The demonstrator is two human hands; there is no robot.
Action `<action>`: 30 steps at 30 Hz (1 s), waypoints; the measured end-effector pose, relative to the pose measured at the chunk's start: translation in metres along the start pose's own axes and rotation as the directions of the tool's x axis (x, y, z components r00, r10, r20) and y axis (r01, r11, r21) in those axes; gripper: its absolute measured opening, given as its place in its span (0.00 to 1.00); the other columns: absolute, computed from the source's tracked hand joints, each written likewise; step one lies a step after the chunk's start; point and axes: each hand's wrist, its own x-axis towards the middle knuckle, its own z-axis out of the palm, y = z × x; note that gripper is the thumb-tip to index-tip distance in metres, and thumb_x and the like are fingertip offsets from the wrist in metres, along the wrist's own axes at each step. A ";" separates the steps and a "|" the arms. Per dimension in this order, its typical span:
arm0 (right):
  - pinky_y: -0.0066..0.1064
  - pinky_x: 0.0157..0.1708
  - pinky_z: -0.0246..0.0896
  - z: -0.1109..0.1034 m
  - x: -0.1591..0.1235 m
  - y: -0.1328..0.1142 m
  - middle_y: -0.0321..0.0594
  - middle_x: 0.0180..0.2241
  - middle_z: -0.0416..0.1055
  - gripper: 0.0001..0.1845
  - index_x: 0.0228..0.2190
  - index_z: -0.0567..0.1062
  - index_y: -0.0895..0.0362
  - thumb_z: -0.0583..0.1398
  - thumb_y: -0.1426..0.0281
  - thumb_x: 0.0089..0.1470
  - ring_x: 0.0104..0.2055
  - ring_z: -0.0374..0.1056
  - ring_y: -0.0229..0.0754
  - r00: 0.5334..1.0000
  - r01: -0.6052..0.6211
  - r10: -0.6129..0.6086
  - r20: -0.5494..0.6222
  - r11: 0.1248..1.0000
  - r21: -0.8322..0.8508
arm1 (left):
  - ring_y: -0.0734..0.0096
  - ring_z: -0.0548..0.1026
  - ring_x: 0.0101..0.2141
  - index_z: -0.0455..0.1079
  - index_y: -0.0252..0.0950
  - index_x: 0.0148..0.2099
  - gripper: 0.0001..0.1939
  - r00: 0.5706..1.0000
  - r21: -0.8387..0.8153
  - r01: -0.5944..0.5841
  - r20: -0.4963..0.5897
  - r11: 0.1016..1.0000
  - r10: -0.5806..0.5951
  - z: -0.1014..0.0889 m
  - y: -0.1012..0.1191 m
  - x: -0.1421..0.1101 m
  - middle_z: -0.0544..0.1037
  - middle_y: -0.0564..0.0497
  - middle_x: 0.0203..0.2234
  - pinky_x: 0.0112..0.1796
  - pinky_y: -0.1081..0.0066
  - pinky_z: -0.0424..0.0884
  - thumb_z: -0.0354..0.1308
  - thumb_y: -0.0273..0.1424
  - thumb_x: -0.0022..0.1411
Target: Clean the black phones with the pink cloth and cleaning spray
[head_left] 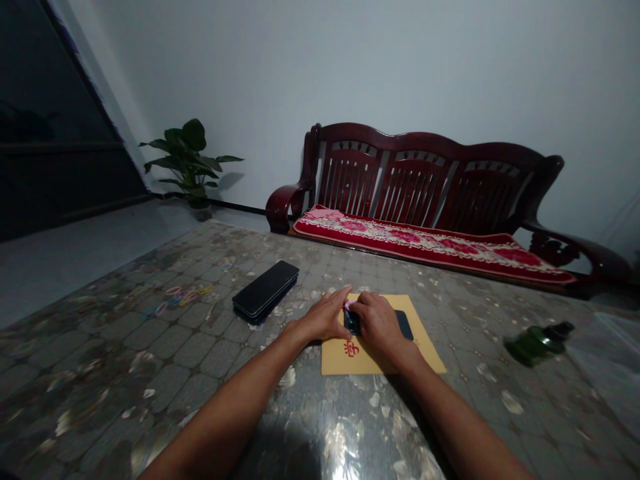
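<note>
A dark phone (404, 325) lies flat on a yellow paper sheet (420, 333) with red writing. Its left end is between the thumb and fingers of my left hand (327, 317), which spans it from edge to edge. Over the middle of the phone, my right hand (381, 323) is closed, fingers bent down and touching it. A small pink thing (349, 305) shows at the right fingertips; its kind is too small to make out. The right hand hides much of the phone.
A stack of dark phones (267, 288) lies left of the paper. Farther left are several coloured rubber bands (185, 295). A green bottle (537, 343) lies at the right beside clear plastic (607, 357). Behind the patterned table (200, 360) stands a wooden bench (400, 180).
</note>
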 end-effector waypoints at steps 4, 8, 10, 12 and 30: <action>0.35 0.41 0.51 -0.002 0.000 0.007 0.44 0.40 0.74 0.14 0.44 0.82 0.51 0.58 0.73 0.61 0.43 0.64 0.47 0.999 -0.038 0.039 0.015 0.998 -0.055 | 0.43 0.64 0.63 0.49 0.36 0.73 0.60 1.000 0.014 0.011 -0.005 1.000 -0.011 -0.001 0.002 -0.001 0.67 0.38 0.63 0.62 0.53 0.60 0.76 0.28 0.42; 0.35 0.41 0.51 -0.004 0.000 0.008 0.45 0.40 0.74 0.14 0.43 0.83 0.52 0.58 0.73 0.61 0.44 0.65 0.48 0.996 -0.078 0.080 0.031 0.994 -0.072 | 0.44 0.66 0.61 0.49 0.33 0.73 0.61 1.000 0.021 0.011 -0.004 1.000 -0.011 -0.002 0.003 -0.001 0.69 0.38 0.61 0.60 0.55 0.62 0.76 0.28 0.41; 0.35 0.41 0.50 -0.003 0.001 0.005 0.45 0.40 0.74 0.15 0.45 0.82 0.51 0.58 0.74 0.61 0.44 0.64 0.47 0.998 -0.053 0.055 0.032 0.997 -0.050 | 0.44 0.64 0.63 0.49 0.33 0.73 0.61 1.000 0.017 0.015 -0.004 1.000 -0.015 -0.001 0.002 -0.001 0.67 0.37 0.63 0.62 0.55 0.61 0.76 0.28 0.41; 0.35 0.41 0.50 -0.003 0.002 0.001 0.44 0.41 0.74 0.16 0.46 0.82 0.51 0.58 0.73 0.62 0.43 0.64 0.47 0.999 -0.029 0.030 0.029 0.999 -0.030 | 0.44 0.62 0.64 0.49 0.35 0.73 0.60 1.000 0.010 0.014 -0.006 1.000 -0.014 0.000 0.002 -0.001 0.64 0.37 0.65 0.63 0.54 0.59 0.76 0.27 0.41; 0.34 0.40 0.52 -0.017 -0.008 0.009 0.44 0.39 0.76 0.15 0.43 0.83 0.51 0.57 0.75 0.61 0.43 0.67 0.45 0.995 -0.025 0.028 0.091 0.999 -0.035 | 0.43 0.64 0.63 0.50 0.37 0.72 0.59 1.000 0.027 0.016 0.013 1.000 -0.016 -0.003 0.005 0.000 0.66 0.39 0.65 0.62 0.53 0.59 0.76 0.29 0.42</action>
